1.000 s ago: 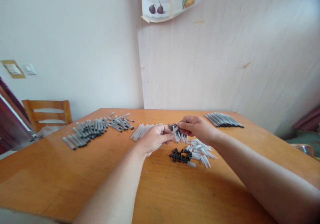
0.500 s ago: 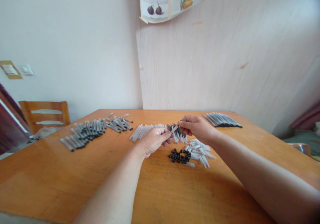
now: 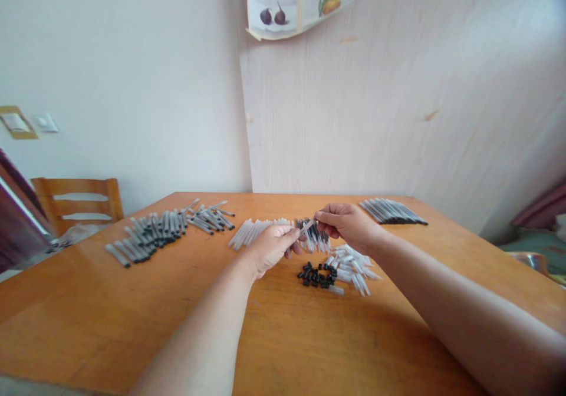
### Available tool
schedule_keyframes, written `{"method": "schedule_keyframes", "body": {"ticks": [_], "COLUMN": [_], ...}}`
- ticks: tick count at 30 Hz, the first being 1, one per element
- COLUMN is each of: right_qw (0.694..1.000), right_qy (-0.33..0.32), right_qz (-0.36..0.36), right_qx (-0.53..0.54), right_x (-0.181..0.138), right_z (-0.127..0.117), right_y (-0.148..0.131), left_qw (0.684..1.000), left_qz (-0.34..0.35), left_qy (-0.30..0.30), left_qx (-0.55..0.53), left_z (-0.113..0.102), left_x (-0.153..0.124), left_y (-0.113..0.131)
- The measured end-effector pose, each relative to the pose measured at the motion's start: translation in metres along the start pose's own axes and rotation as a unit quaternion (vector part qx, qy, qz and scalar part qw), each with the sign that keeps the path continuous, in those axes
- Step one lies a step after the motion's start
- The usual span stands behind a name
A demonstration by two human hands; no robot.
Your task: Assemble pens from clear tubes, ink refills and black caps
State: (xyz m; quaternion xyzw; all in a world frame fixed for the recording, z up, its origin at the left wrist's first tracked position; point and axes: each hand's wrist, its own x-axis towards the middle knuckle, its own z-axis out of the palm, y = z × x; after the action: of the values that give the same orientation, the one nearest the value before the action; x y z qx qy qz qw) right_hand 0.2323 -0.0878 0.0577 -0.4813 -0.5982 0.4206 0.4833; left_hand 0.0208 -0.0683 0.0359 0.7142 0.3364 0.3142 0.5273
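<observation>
My left hand [image 3: 275, 247] is closed around a translucent white pen barrel [image 3: 307, 226], which slants up to the right. At its upper end, the thumb and fingers of my right hand [image 3: 339, 221] pinch it; any small part inside that pinch is hidden. Right behind the hands lies a row of dark-tipped pen refills [image 3: 322, 244]. Empty-looking pale barrels [image 3: 247, 232] are lined up to the left, partly covered by my left hand. Below my right hand are a heap of clear caps [image 3: 354, 266] and several small black plugs [image 3: 316, 276].
Pens with black ends [image 3: 152, 231] spread over the left of the wooden table [image 3: 283, 337], with a looser pile [image 3: 212, 218] beside them. More dark-ended pens [image 3: 392, 211] lie side by side at the back right. A wooden chair [image 3: 79, 201] stands beyond the left edge.
Both hands keep almost the same place and grip on the barrel. The fingers of my left hand have shifted slightly; the view has moved a little.
</observation>
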Motion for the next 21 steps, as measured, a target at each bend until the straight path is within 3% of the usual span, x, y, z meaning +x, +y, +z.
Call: {"method": "schedule_keyframes", "body": {"ticks": [7, 18, 21], "right_qw": [1.0, 1.0, 0.999], "right_qy": [-0.024, 0.013, 0.027], "right_qz": [0.006, 0.016, 0.015], "right_qx": [0.014, -0.022, -0.028], "right_x": [-0.0022, -0.0029, -0.0031], "right_z": [-0.0007, 0.005, 0.0068], "right_y": [-0.0041, -0.0023, -0.0028], "left_qw": [1.0, 0.994, 0.993], "left_qz": [0.003, 0.098, 0.095], "left_qy": [0.015, 0.051, 0.064], "left_qx": [-0.014, 0.019, 0.025], "left_z": [0.0009, 0.0044, 0.0049], "left_x": [0.0013, 0.007, 0.0067], "left_y": [-0.0026, -0.0081, -0.0072]}}
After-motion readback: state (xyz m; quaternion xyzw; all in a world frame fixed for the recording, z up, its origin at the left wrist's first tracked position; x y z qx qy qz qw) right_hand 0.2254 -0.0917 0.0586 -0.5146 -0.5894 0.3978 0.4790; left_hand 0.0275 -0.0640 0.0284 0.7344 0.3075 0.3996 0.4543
